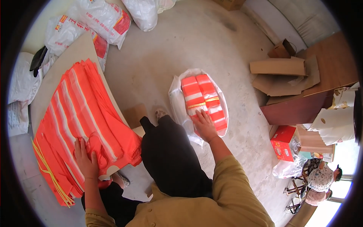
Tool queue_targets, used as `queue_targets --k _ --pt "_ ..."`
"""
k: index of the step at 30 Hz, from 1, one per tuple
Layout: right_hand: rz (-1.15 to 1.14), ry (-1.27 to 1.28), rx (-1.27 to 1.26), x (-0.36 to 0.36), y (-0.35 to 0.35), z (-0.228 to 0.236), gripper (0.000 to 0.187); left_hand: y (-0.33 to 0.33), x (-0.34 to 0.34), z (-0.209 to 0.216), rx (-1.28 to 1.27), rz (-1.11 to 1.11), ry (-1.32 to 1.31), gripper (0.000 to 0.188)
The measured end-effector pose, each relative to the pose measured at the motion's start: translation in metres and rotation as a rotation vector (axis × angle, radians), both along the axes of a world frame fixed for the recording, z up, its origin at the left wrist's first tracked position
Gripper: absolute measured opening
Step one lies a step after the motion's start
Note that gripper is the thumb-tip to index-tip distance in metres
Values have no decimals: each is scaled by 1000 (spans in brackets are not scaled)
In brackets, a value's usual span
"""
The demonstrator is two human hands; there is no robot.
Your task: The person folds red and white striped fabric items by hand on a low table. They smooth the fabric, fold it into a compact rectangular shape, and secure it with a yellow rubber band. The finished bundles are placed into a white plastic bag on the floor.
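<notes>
A wide stack of red-and-white striped plastic sheets, probably bags (77,109), covers most of the table on my left. My left hand (87,160) lies on its near part, fingers extended, beside a crumpled red fold (99,145). Thin yellow strips (51,172) lie across the stack's left corner. On the floor, a white plastic sack (176,92) stands open around folded red-and-white bundles (196,89) bound with a yellow band (204,103). My right hand (205,128) presses down on these bundles with its fingers spread.
The light tabletop (81,49) shows beyond the stack. Filled white plastic bags (102,22) lie at the far left. Opened cardboard (280,68) rests by a brown desk (332,64) on the right. A red box (281,143) stands below it; people (321,179) sit at lower right.
</notes>
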State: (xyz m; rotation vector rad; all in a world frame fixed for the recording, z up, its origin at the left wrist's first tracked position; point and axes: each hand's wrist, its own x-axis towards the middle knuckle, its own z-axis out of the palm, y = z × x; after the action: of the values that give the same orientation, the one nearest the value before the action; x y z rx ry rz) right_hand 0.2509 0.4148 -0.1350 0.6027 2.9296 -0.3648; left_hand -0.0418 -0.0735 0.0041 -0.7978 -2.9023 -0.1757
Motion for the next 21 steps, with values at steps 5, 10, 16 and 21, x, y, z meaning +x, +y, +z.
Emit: queue_targets --k 5,10,16,21 --pt "-11 191 71 2 -9 -41 48 -2 -1 -2 -18 9 12 65" --pt "-20 170 78 2 -11 -61 52 -1 -2 -2 -1 10 -1 65" --pt "-25 209 134 1 -12 -64 47 -1 -1 -2 -17 25 -1 64" --pt "-19 204 161 -1 -16 -60 41 0 0 0 8 6 5 65"
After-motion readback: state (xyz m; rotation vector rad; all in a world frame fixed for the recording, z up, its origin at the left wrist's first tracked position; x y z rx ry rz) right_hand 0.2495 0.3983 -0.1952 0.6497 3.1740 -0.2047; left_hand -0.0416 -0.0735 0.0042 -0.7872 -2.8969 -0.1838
